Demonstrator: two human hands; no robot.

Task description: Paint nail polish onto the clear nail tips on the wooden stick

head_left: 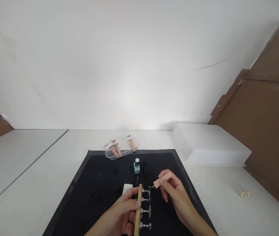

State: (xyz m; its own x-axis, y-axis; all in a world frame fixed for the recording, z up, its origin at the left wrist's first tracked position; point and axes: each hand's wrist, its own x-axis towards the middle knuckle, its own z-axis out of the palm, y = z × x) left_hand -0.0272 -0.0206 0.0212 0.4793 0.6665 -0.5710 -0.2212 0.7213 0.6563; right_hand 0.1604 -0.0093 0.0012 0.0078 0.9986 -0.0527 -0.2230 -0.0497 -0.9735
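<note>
Left hand (127, 208): fingers clamped on wooden bar (138, 213) over black mat (97, 186), metal stands (144, 226) pointing right. Right hand (175, 188): fingers pinch pink-handled tool (159, 182), tip by farthest stand; can't tell if touching. Teal bottle (136, 168) is upright on mat, beyond bar.

Three labelled sticks (131, 143), four metal stands (144, 225), one bottle (136, 167), two hands (175, 186)

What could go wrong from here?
- Right hand holds the pink-handled tool with its tip at or very near the farthest of the small pieces; a sideways push might knock that piece askew.
- Left hand holds the wooden bar in the air, so a wobble could spoil the tool's aim.
- The teal bottle stands just beyond the bar; a bump might tip it.
</note>
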